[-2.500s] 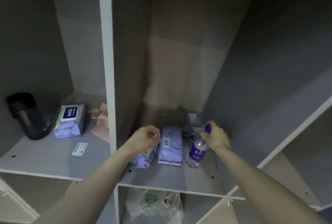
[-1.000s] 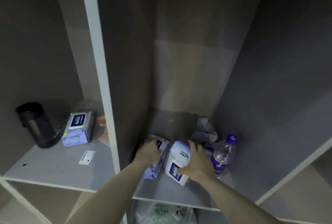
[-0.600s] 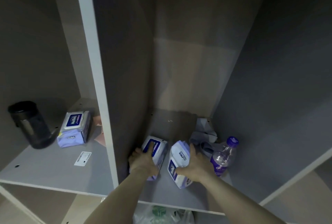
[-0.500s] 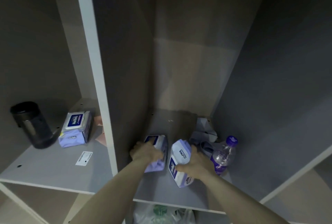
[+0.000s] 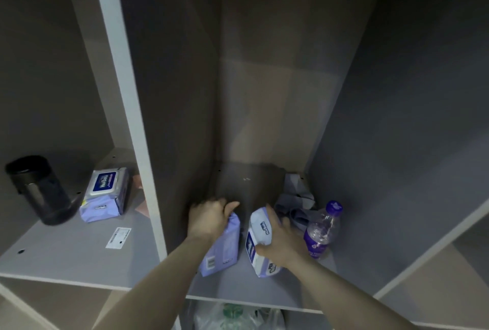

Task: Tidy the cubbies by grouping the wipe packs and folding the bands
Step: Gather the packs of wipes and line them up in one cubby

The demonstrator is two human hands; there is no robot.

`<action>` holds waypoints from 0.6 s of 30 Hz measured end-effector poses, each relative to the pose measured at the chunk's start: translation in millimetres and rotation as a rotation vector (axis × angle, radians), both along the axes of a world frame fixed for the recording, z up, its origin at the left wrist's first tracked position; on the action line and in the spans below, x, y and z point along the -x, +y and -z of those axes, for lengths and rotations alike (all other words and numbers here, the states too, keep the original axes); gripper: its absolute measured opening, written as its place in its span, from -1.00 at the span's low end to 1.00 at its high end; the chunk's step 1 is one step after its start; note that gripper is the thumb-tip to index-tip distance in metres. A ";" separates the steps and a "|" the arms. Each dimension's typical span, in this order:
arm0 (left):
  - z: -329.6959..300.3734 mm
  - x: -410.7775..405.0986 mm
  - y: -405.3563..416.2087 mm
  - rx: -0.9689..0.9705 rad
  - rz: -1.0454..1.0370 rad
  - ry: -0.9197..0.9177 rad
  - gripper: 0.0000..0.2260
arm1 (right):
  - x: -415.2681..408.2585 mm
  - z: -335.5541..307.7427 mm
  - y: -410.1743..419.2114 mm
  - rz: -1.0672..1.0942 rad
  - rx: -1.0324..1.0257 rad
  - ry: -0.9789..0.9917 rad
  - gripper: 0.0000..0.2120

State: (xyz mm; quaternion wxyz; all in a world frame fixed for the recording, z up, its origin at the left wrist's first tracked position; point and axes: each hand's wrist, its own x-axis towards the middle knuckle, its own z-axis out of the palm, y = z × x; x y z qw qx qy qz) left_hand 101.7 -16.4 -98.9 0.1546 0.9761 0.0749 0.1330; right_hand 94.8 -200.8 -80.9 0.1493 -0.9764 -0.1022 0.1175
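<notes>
My left hand (image 5: 210, 220) grips lavender wipe pack (image 5: 221, 249), right hand (image 5: 281, 243) grips white wipe pack (image 5: 258, 243), both upright side by side in mid cubby; 3rd pack (image 5: 105, 194) in left cubby

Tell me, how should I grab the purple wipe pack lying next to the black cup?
Grip the purple wipe pack across its two long sides, coming from above and the front. It lies flat, label up, with the black cylindrical cup at its left, so the top and front are open.
</notes>
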 end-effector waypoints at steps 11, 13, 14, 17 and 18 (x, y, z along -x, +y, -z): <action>-18.4 4.9 26.1 -0.376 0.300 0.557 -0.06 | -6.4 -4.3 -4.7 -0.021 0.043 0.106 -0.01; -17.9 4.4 27.1 -0.365 0.293 0.590 0.00 | -5.8 -5.3 -4.0 -0.005 0.041 0.104 0.06; -20.5 4.3 26.6 -0.352 0.296 0.598 0.03 | -6.1 -6.6 -3.5 0.002 0.035 0.092 0.09; -27.8 5.8 24.7 -0.335 0.319 0.560 0.11 | -9.7 -12.0 -4.6 -0.010 0.028 0.072 0.13; -29.1 7.2 23.8 -0.343 0.328 0.550 0.11 | -9.5 -14.2 -4.4 -0.019 0.035 0.076 0.14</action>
